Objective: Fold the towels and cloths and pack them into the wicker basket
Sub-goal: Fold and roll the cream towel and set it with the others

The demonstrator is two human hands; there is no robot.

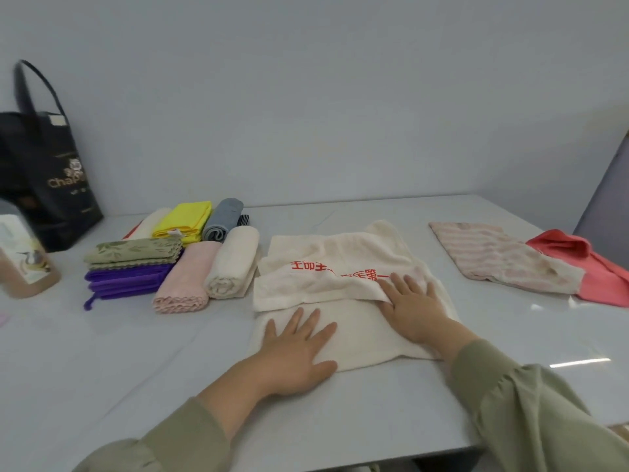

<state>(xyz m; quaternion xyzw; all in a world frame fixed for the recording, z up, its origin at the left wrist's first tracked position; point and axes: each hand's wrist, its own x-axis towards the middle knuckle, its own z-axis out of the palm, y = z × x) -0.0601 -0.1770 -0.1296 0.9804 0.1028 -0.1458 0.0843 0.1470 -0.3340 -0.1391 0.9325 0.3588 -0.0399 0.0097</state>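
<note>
As the cream towel lies part-folded, left hand pressing flat, right hand pressing flat.

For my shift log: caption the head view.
The left hand and right hand press a cream towel beside folded cloths.

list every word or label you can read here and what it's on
"Cha" in gold on the black tote bag; the letters after it are unclear, and the smaller print below is too small to read.
"第一" ends the red print on the cream towel; the characters before it are creased and blurred.
The bottle with a bird picture shows no text that can be read.
</note>
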